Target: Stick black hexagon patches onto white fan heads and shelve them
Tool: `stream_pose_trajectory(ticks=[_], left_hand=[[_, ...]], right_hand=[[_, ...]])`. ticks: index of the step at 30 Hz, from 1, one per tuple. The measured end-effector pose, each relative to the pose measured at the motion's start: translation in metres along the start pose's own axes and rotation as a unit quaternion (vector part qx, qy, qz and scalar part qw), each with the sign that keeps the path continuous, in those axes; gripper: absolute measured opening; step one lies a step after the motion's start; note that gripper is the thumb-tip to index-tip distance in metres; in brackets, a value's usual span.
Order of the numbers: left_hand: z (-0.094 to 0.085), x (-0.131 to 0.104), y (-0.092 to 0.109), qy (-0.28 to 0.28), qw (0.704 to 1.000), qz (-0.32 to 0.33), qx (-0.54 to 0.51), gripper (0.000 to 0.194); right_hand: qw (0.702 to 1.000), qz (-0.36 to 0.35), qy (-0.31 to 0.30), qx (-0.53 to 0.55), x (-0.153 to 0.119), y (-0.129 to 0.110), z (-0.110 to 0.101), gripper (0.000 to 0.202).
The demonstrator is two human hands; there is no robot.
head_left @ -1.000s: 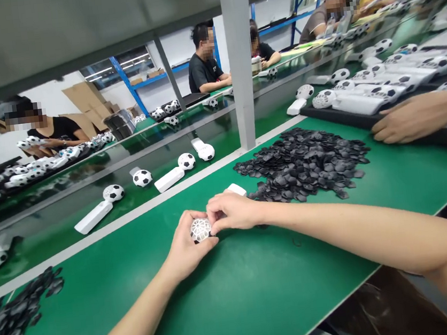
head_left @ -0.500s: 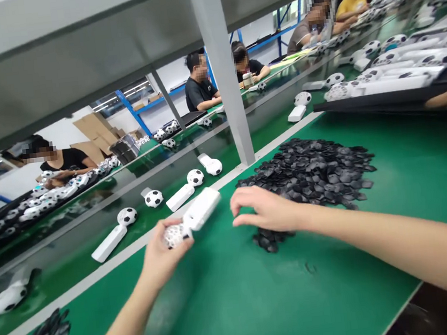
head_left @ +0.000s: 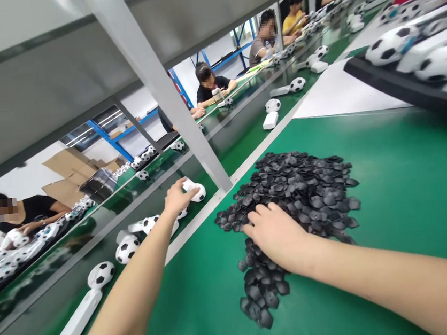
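My left hand (head_left: 177, 198) reaches over the rail onto the conveyor, its fingers spread beside a white piece with a black-and-white football head (head_left: 197, 192). The thumb comes close to that ball; whether it touches is unclear. My right hand (head_left: 275, 231) lies palm down on a heap of small black pentagonal pieces (head_left: 310, 184), fingertips bent into the heap. Anything under the fingertips is hidden. Another football piece with a long white handle (head_left: 77, 321) lies on the conveyor at the lower left.
A grey post (head_left: 156, 73) rises from the metal rail (head_left: 286, 121). At the right, a black tray (head_left: 392, 86) loaded with football pieces is over a white sheet (head_left: 328, 91). Several people sit across the line, among them a person in yellow (head_left: 293, 22).
My left hand has left the football piece it held and moved forward onto the conveyor. My right hand has come down onto the black pieces. The view has shifted, and the tray uncovers a white sheet.
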State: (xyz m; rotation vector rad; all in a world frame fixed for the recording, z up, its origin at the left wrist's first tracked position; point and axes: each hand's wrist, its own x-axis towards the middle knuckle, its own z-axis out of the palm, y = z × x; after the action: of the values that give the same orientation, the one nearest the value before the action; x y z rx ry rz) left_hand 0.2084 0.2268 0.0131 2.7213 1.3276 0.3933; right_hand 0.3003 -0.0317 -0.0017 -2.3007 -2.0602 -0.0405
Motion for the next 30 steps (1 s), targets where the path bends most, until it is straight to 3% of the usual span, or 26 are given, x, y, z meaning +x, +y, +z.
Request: stream_pose_trajectory(ticks=[4,6,8,11,15,18,21,24,27,30], left_hand=[[0.030,0.026,0.037,-0.063,0.996,0.052,0.036,0.046],[0.028,0.024,0.045,-0.062,0.995,0.067,0.048,0.038],[0.012,0.010,0.048,-0.051,0.994,0.084,0.051,0.038],[-0.029,-0.035,0.048,-0.029,0.993,0.108,0.047,0.043],[-0.081,-0.138,0.042,-0.008,0.979,0.189,0.076,0.041],[-0.092,-0.219,0.030,-0.012,0.975,0.184,0.121,0.038],[-0.080,-0.280,0.010,-0.043,0.986,0.093,0.133,0.041],[-0.068,-0.313,-0.010,-0.116,0.989,0.017,0.091,0.053],[-0.068,-0.321,-0.026,-0.161,0.984,0.063,0.040,0.071],[-0.070,-0.309,-0.033,-0.145,0.983,0.103,0.045,0.063]], right_hand=[[1.000,-0.019,-0.013,0.003,0.000,0.000,0.000,0.022],[1.000,-0.021,-0.006,0.007,0.000,0.000,0.001,0.022],[1.000,-0.023,0.002,0.009,0.001,0.001,0.001,0.023],[1.000,-0.025,0.019,0.004,0.000,0.003,0.000,0.023],[1.000,-0.006,0.020,0.011,-0.001,0.009,0.000,0.020],[1.000,-0.002,0.012,0.027,0.000,0.014,0.003,0.014],[1.000,-0.011,0.001,0.029,0.001,0.016,0.004,0.010],[0.999,-0.025,0.000,0.029,0.002,0.011,0.002,0.010],[0.996,-0.080,0.006,0.040,0.001,-0.001,-0.003,0.012],[0.987,-0.159,0.013,0.001,-0.001,-0.018,-0.003,0.011]])
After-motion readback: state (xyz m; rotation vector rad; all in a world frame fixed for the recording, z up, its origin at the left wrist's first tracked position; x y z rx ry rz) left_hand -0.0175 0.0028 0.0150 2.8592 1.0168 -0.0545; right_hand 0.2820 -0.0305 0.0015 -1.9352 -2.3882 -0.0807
